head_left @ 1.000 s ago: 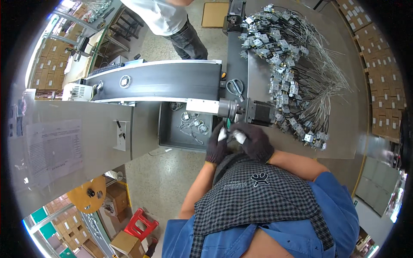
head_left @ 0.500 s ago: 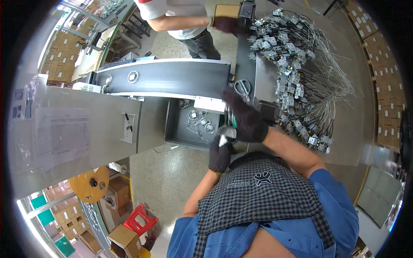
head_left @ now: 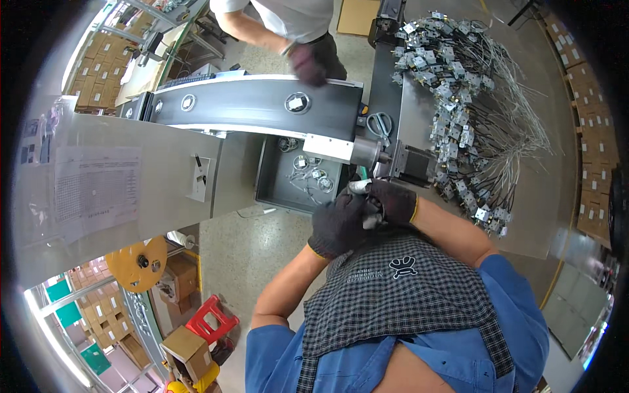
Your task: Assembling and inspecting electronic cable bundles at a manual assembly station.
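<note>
Both my hands wear dark gloves and meet just in front of my apron. My left hand [head_left: 342, 226] is closed round a small silver metal part [head_left: 373, 221], mostly hidden by the fingers. My right hand [head_left: 393, 202] presses against the same part from the other side, its fingers bent. A whitish piece [head_left: 360, 187] sticks out at the fingertips; whether it belongs to the part cannot be made out. Just beyond the hands is a motor-like unit [head_left: 414, 165] with a metal cylinder [head_left: 368, 152] and a white block [head_left: 327, 148].
A dark tray [head_left: 262, 177] holds several coiled cables with metal parts. Behind it runs a conveyor belt [head_left: 242, 108] carrying a coiled part [head_left: 297, 103]; a co-worker's gloved hand [head_left: 308, 64] hovers over it. Scissors [head_left: 379, 126] and a large heap of cabled metal boxes [head_left: 452, 98] lie to the right.
My right hand has come down and back to join my left, which has risen slightly. The co-worker's hand has swung left over the belt. Coils there have shifted left, and another now lies near the right end.
</note>
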Action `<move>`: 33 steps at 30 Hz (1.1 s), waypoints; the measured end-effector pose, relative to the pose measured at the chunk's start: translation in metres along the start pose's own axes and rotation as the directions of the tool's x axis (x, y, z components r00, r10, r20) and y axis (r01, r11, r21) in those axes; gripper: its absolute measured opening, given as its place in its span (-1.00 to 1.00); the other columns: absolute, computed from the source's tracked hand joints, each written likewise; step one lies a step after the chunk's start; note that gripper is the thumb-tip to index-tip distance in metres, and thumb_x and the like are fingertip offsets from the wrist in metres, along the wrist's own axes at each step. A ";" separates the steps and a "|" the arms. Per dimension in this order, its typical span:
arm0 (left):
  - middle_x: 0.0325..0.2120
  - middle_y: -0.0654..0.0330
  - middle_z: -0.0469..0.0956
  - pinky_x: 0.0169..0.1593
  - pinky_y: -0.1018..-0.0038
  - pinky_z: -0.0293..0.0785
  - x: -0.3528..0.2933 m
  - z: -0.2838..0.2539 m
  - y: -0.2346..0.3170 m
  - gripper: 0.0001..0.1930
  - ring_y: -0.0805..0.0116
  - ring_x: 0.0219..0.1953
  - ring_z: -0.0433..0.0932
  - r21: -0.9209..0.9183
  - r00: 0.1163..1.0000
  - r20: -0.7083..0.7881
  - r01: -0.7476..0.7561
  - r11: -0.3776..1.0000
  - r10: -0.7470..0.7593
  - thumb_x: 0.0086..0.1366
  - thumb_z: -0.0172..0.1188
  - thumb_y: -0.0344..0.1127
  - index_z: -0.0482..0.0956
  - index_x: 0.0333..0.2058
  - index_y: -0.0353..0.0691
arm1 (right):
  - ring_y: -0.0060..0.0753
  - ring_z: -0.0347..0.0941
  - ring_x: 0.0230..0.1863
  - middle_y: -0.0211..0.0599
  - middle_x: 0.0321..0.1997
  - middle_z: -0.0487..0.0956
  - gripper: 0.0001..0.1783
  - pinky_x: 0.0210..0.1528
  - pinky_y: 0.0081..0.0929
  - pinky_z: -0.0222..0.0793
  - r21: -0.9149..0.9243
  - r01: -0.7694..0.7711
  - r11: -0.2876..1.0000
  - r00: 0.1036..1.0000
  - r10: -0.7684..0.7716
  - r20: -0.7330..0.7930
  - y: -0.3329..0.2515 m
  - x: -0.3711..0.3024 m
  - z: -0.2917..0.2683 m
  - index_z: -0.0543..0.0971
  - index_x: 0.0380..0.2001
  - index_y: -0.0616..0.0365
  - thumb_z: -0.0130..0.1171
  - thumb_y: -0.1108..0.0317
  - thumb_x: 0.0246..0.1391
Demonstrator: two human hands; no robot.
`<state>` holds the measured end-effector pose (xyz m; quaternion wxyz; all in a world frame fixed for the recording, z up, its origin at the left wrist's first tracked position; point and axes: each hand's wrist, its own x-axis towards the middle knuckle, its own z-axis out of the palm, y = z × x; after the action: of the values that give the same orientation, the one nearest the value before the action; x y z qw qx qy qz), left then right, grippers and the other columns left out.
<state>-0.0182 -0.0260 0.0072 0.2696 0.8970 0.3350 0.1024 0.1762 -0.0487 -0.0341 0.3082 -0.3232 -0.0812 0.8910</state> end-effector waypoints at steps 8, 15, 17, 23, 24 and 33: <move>-0.24 0.04 0.65 -0.23 0.20 0.61 0.046 -0.031 0.002 -0.53 -0.05 -0.29 0.68 -0.363 1.000 -0.006 -0.020 0.931 0.019 0.10 0.42 -0.01 0.58 -0.09 -0.11 | -0.43 0.46 0.07 -0.27 0.00 0.59 -0.57 0.22 -0.34 0.34 -0.507 0.378 0.775 0.825 -0.531 -0.196 -0.011 0.003 0.006 0.50 0.10 0.29 -0.01 0.16 0.41; -0.35 0.08 0.64 -0.47 0.56 0.43 0.146 0.002 -0.114 -0.46 0.51 -0.55 0.49 -0.919 0.901 -0.108 0.070 0.389 -0.420 0.29 0.19 -0.36 0.41 0.26 -0.27 | -0.22 0.58 -0.03 -0.17 -0.04 0.58 -0.59 0.02 -0.26 0.49 -0.986 0.125 0.108 0.119 -0.989 -0.093 -0.031 -0.017 0.001 0.51 0.06 0.15 0.22 0.18 0.23; -0.41 0.09 0.62 -0.56 0.53 0.37 0.186 0.025 -0.162 -0.44 0.45 -0.59 0.50 -0.864 0.838 -0.038 0.247 0.439 -0.545 0.28 0.21 -0.33 0.41 0.26 -0.28 | -0.14 0.58 -0.06 -0.15 -0.04 0.59 -0.57 -0.01 -0.21 0.50 -0.990 -0.093 -0.105 0.097 -0.991 0.096 -0.032 -0.015 0.002 0.52 0.06 0.12 0.25 0.18 0.18; -0.17 -0.17 0.67 -0.10 0.05 0.56 0.216 0.054 -0.252 -0.34 -0.22 -0.19 0.67 -0.003 0.884 -0.043 0.466 0.885 -0.466 0.29 0.15 0.10 0.38 0.27 -0.13 | 0.00 0.58 -0.10 -0.12 -0.05 0.60 -0.56 -0.06 -0.11 0.51 -0.890 -0.354 -0.288 0.140 -0.957 0.254 -0.026 0.006 0.001 0.57 0.01 0.06 0.33 0.18 0.07; -0.22 -0.16 0.67 -0.12 0.01 0.55 0.211 0.046 -0.244 -0.32 -0.26 -0.19 0.65 0.075 0.866 -0.126 0.494 0.866 -0.483 0.28 0.11 0.21 0.37 0.29 0.00 | 0.00 0.58 -0.11 -0.12 -0.07 0.60 -0.58 -0.06 -0.11 0.51 -0.885 -0.361 -0.293 0.129 -0.956 0.264 -0.027 0.003 0.004 0.58 -0.01 0.07 0.34 0.19 0.06; -0.10 -0.14 0.66 0.11 0.19 0.46 -0.046 0.092 -0.196 -0.54 -0.02 0.02 0.62 -0.282 0.757 0.481 0.612 0.739 -0.443 0.33 0.13 -0.06 0.60 0.04 -0.28 | 0.03 0.58 -0.15 -0.11 -0.13 0.61 -0.65 -0.09 -0.12 0.52 -0.892 -0.305 -0.334 0.072 -0.942 0.328 -0.031 0.000 0.001 0.61 -0.11 0.07 0.35 0.23 0.02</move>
<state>-0.1262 0.0291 -0.1777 0.5351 0.6827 0.4899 -0.0872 0.1905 -0.0237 -0.0226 0.3621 -0.6917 -0.6213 -0.0664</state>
